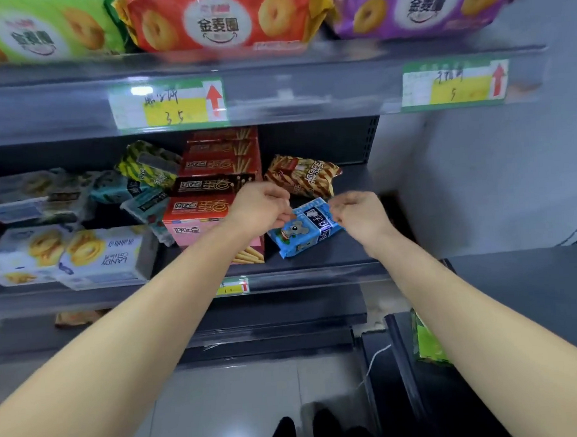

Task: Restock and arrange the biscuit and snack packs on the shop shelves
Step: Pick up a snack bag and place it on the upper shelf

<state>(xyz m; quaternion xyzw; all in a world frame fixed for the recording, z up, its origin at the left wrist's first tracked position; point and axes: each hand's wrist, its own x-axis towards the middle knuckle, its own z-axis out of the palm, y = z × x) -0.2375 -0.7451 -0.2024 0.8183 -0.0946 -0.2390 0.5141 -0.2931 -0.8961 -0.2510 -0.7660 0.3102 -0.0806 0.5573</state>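
1. Overhead, well above both hands: three large ring-biscuit bags, green (36, 27), red (218, 18) and purple (426, 5), lined along the upper shelf (272, 62).
2. Beneath the hands: middle shelf (332, 252), dark and bare just under the right wrist.
3. Far off to the left of the left hand: pale cookie boxes (102, 254), laid flat, stacked two high.
4. Just beyond and below the left hand: stack of red stick-biscuit boxes (221, 175), front box partly hidden by the wrist.
5. Beyond both hands, near the shelf back: striped brown snack bag (303, 175), lying loose and crooked.
6. Between the hands: blue koala pack (306, 230), tilted, resting on the shelf. Likely light, crinkly film over brittle biscuits; best taken by its two short ends, pressed gently, never squeezed across the middle.
7. Left hand (263, 208): curled, fingertips pinching the pack's left top corner.
8. Right hand (359, 216): curled likewise, fingers closed on the pack's right end.
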